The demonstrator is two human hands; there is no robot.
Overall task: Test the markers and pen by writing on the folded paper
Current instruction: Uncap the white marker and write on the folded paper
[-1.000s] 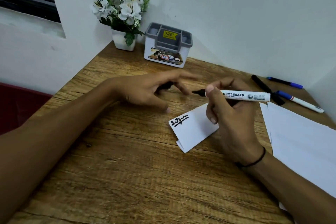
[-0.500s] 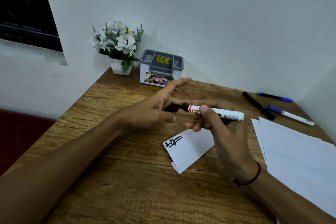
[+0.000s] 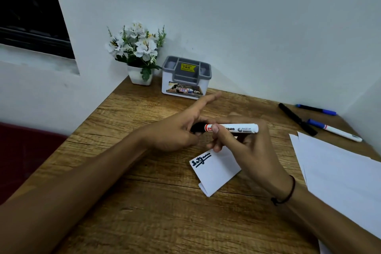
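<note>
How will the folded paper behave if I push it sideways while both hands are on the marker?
The folded paper looks thin and light, so it would probably slide easily on the wooden desk. Nothing pins it now. Its stacked folds at the near corner suggest some stiffness, though the top flap may lift or spring open.

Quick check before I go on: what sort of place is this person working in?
Probably a home or small-office desk set in a wall corner: a wooden desk, a grey pen organizer beside a potted flower plant, and loose white paper sheets.
</note>
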